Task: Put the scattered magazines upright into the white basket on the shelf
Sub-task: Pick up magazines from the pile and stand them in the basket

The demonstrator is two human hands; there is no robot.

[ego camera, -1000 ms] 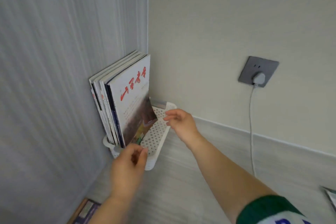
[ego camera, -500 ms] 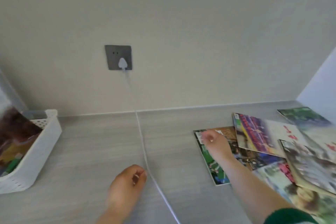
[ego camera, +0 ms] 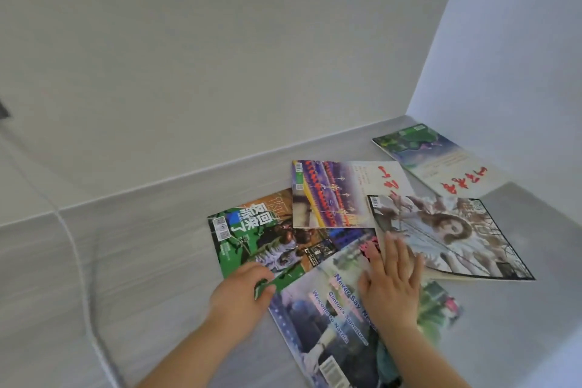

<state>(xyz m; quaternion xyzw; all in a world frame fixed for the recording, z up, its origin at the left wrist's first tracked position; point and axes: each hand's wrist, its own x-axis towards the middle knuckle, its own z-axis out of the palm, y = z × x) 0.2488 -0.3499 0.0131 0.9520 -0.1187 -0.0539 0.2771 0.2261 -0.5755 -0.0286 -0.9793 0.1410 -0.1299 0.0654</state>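
Observation:
Several magazines lie flat and overlapping on the grey shelf (ego camera: 141,261). My left hand (ego camera: 242,296) pinches the near corner of the green magazine (ego camera: 252,239), thumb on top. My right hand (ego camera: 393,280) lies flat, fingers spread, on the pale magazine with blue English text (ego camera: 324,315), fingertips touching the edge of the magazine showing a brown-haired woman (ego camera: 447,236). Behind them lie a purple-and-white magazine (ego camera: 340,195) and a green-and-white one with red characters (ego camera: 441,163) by the right wall. The white basket is out of view.
A white cable (ego camera: 82,268) runs across the shelf on the left, from a dark socket (ego camera: 3,110) at the left frame edge. The back wall and a bluish right side wall (ego camera: 504,56) close in the shelf corner.
My view has swung right, from the basket with upright magazines to the scattered pile. Both hands moved over to the pile; the left now grips the green magazine's corner, the right rests on the pale magazine.

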